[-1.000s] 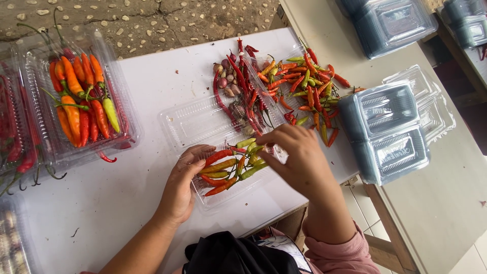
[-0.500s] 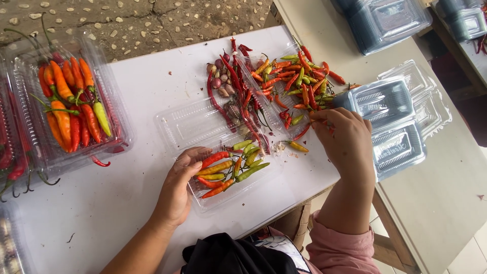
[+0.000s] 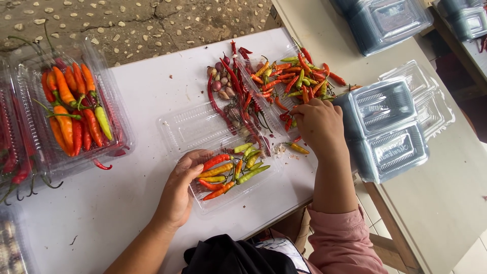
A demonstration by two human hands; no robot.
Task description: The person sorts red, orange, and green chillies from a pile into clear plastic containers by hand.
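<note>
Right now your left hand (image 3: 178, 195) steadies the tray (image 3: 231, 175), fingers curled against its left edge. Its chillies (image 3: 228, 170) lie slanted, long axes running lower left to upper right. Your right hand (image 3: 318, 124) is up at the pile (image 3: 291, 81) on the tabletop (image 3: 152, 86), pinching a chilli there, well right of the tray.
</note>
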